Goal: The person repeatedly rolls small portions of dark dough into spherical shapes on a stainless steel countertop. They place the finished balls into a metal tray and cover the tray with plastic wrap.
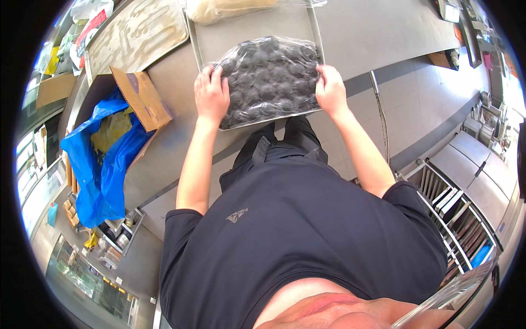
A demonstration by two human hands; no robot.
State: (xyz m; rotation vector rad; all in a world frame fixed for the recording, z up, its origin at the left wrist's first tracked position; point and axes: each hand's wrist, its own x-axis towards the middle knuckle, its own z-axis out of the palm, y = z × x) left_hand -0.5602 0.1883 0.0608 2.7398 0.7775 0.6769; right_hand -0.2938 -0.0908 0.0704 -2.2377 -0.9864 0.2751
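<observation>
Several rounded black lumps, apparently dough balls [267, 88], sit close together under clear plastic film [252, 45] in the near part of a metal sheet pan [263, 28]. My left hand [211, 94] is at the pan's left side, its bent fingers gripping the film's edge. At the right rim, my right hand [331, 88] has its fingers curled closed on the other edge of the film. The fingertips of both hands are partly hidden. A pale, dough-like mass [226, 9], also under film, lies at the pan's far end.
The pan stands on a steel worktable [370, 33], with its near end close to the table edge. To the left are a cardboard box [137, 94] with a blue plastic liner [102, 181] and a stained baking tray [139, 33]. A tray rack [456, 218] stands behind on the right.
</observation>
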